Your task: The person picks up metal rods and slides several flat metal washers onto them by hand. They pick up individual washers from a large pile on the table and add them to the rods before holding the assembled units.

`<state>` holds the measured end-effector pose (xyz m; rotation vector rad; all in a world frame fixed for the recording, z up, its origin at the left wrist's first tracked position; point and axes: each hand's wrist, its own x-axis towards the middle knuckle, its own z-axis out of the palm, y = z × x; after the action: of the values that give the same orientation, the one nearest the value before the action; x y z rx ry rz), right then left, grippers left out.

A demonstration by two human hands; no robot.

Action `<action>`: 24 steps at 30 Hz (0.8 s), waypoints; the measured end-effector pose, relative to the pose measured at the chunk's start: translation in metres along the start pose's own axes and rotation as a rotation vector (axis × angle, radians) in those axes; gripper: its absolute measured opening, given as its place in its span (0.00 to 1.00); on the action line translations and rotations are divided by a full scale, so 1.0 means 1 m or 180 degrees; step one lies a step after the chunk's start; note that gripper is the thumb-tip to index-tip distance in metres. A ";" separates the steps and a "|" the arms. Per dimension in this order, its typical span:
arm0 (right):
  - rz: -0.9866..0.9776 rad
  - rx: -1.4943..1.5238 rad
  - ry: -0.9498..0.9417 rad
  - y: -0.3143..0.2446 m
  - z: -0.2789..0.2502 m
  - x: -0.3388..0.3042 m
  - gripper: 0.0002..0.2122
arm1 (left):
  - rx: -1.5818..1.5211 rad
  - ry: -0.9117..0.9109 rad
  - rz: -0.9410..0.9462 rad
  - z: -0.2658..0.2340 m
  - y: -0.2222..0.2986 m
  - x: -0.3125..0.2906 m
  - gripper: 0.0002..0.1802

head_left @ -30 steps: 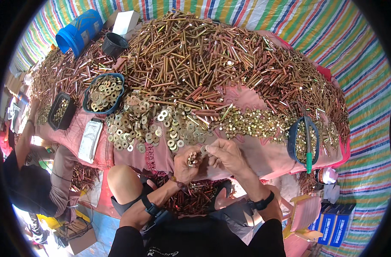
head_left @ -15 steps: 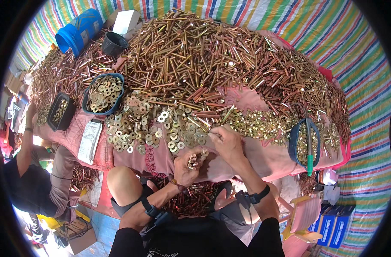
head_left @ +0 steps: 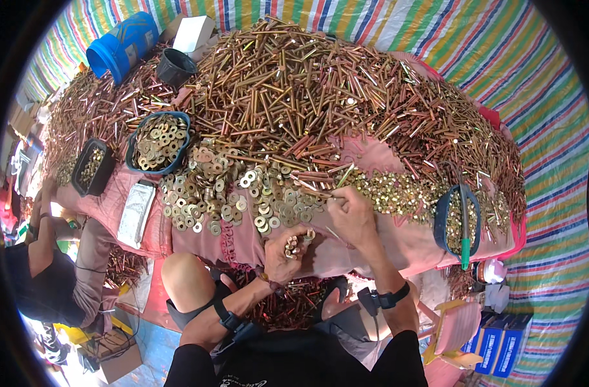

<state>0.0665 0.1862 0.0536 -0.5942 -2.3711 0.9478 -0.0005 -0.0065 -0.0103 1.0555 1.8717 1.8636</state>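
My left hand (head_left: 286,253) is cupped around a bundle of brass bolts (head_left: 295,243), held upright at the near edge of the pink-covered table (head_left: 243,240). My right hand (head_left: 350,213) reaches forward with its fingers pinched on a long bolt (head_left: 315,191) at the foot of the big heap of bolts (head_left: 307,97). Flat washers (head_left: 243,193) lie spread just left of that hand. A band of small brass nuts (head_left: 397,193) runs to its right.
A blue basket of washers (head_left: 157,142), a black tray (head_left: 91,168), a blue drum (head_left: 121,45), a black cup (head_left: 176,66) and a white box (head_left: 194,32) stand at the left and back. A blue basket with a green-handled tool (head_left: 462,222) sits right. Another person (head_left: 49,277) sits at left.
My right hand moved away from the left hand's bundle and forward to the edge of the heap, where it now pinches a bolt. The left hand stayed put.
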 end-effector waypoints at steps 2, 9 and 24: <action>0.0313 0.0117 0.0046 -0.011 -0.022 -0.001 0.07 | -0.0044 -0.0061 -0.0016 0.000 0.001 0.000 0.22; 0.0384 0.1105 0.0105 -0.005 -0.031 -0.011 0.07 | -0.0042 -0.0123 -0.0066 0.005 -0.001 0.001 0.19; -0.0067 0.1194 0.0116 -0.050 -0.032 -0.027 0.09 | -0.0106 -0.0047 0.0257 0.008 -0.001 0.005 0.31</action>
<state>0.0960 0.1541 0.1017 -0.4335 -2.0864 1.3176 0.0010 0.0026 -0.0113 1.1465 1.8089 1.9188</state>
